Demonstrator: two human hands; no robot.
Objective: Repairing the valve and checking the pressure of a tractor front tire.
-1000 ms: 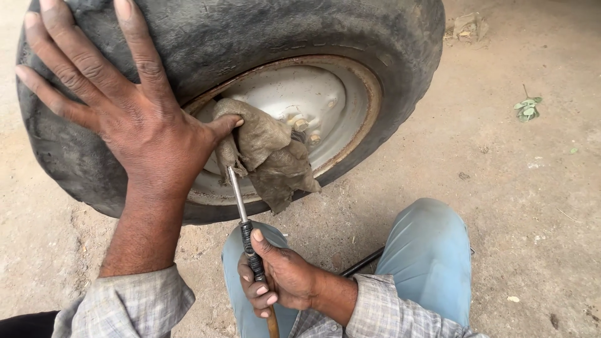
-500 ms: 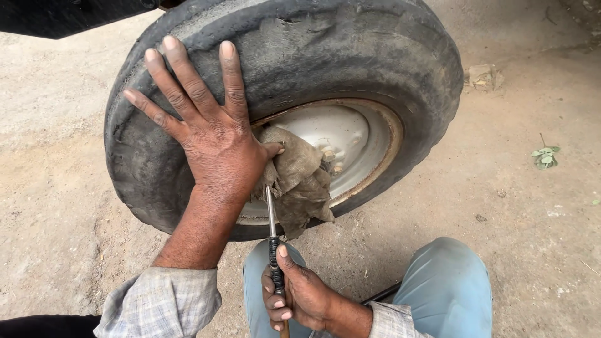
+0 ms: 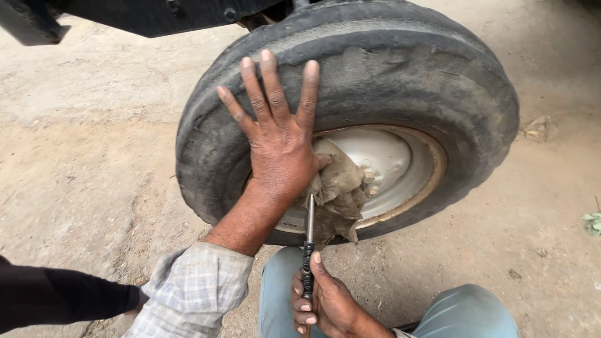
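Head view: left hand (image 3: 278,141) flat, fingers spread on tyre (image 3: 400,69) sidewall, thumb pinning rag (image 3: 338,188) against rim (image 3: 394,163). Right hand (image 3: 325,300) clamped on screwdriver (image 3: 308,250), shaft upright, tip hidden behind rag. Dark sleeve (image 3: 56,297) lower left; dirt ground (image 3: 81,156) around.

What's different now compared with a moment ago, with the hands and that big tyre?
The view has pulled back and shifted, so the whole tyre now shows, along with a dark beam overhead. The left hand has spread flat higher up the rubber. Nothing was picked up or let go: the right hand still grips the screwdriver, its tip at the rim under the dirty rag.
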